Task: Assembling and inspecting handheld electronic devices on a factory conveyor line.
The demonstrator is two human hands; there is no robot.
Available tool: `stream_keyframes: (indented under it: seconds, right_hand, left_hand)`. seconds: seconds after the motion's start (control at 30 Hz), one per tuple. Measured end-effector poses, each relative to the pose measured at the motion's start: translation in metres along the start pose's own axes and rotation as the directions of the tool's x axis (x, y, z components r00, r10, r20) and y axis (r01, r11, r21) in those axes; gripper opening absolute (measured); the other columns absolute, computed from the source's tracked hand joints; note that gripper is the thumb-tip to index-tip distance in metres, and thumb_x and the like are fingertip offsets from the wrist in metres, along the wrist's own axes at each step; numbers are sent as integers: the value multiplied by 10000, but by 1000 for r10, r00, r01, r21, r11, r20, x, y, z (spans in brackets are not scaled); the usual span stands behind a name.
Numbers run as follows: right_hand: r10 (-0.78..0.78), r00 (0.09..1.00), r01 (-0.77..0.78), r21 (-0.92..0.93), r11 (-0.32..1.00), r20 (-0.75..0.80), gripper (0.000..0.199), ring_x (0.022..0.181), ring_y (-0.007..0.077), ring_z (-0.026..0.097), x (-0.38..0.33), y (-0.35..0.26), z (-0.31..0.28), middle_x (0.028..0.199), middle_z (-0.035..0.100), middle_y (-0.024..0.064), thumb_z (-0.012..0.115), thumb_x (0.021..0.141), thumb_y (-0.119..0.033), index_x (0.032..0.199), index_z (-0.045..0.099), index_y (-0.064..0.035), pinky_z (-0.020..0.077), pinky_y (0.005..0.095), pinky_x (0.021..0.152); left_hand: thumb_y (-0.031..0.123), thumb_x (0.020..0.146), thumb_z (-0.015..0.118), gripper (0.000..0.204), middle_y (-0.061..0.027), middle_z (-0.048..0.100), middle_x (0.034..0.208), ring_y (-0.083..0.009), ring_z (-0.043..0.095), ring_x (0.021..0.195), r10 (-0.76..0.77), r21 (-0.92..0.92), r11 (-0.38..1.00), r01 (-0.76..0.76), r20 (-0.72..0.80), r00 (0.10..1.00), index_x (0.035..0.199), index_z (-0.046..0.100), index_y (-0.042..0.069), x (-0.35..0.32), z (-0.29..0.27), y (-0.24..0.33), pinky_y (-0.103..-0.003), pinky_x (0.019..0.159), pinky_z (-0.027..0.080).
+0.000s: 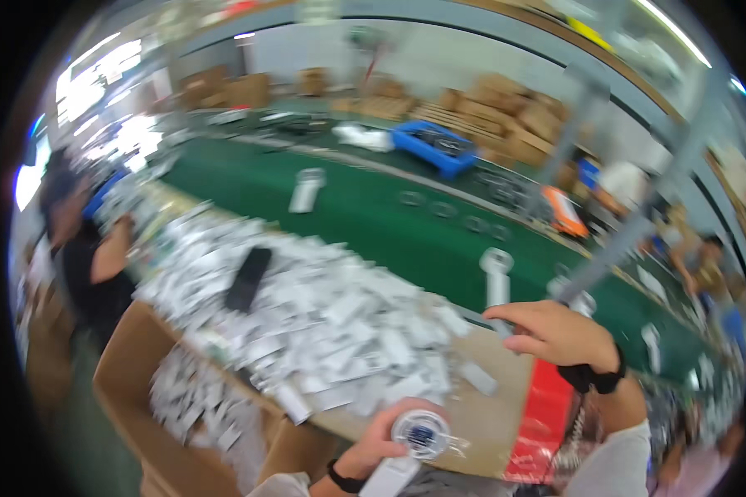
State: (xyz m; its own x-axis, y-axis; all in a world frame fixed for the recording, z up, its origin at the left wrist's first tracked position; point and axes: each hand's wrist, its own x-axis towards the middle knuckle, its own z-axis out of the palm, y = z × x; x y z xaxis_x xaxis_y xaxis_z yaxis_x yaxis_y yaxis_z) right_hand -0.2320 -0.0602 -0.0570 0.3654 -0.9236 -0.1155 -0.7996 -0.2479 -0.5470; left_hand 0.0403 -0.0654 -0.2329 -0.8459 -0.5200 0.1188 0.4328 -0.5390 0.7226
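White disc-headed device lies held in the left grip.

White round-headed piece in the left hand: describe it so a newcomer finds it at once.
From the long green conveyor belt, come down past the heap of flat white pieces to the left hand, near the lower edge. It holds the white round-headed piece with a rectangular handle, set apart from the heap by its head's dark blue centre.

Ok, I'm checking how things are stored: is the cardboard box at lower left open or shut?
Open: the top of the cardboard box is uncovered, and white pieces show inside.
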Motion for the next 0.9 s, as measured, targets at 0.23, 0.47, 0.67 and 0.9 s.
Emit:
stream_keyframes:
  seconds: [0.23, 0.47, 0.67, 0.9]
  right_hand:
    - [-460, 811, 585, 508, 632, -362, 644, 890, 200, 616, 124, -150, 23, 1238, 503, 162, 574, 818, -296, 1342, 350, 4, 493, 297, 765]
    - [-906, 53, 880, 410, 241, 420, 654, 1320, 361, 307, 131, -321, 159, 1449, 271, 192, 643, 821, -301, 1377, 374, -86, 318, 407, 1037]
    - [-722, 546, 792, 20, 610, 426, 530, 888, 293, 611, 203, -203, 106, 1052, 629, 164, 617, 835, -274, 1296, 461, -65, 470, 356, 777]
    - [262, 963, -259, 49, 965, -60, 464, 872, 254, 630, 251, 140, -34, 1136, 615, 107, 607, 798, -217, 1232, 527, -74, 493, 347, 768]
  left_hand:
    - [469, 748, 694, 639, -97, 560, 1125, -203, 526, 1032, 348, 369, 854, -366, 118, 930, 1171, 529, 18, -80, 14, -5, -327, 889, 411]
    - [502, 698, 743, 746, -140, 542, 1200, -237, 494, 1092, 410, 497, 766, -407, 109, 905, 1213, 520, 10, -113, 60, -38, -371, 929, 388]
    - [607, 677, 699, 773, -113, 548, 1097, -243, 531, 1022, 248, 416, 839, -352, 283, 926, 1135, 519, 11, -109, 23, -48, -357, 893, 398]
    - [500, 682, 706, 709, -142, 559, 1100, -247, 545, 1002, 206, 142, 966, -216, 85, 975, 1125, 504, -16, -52, -31, -11, -364, 880, 416]
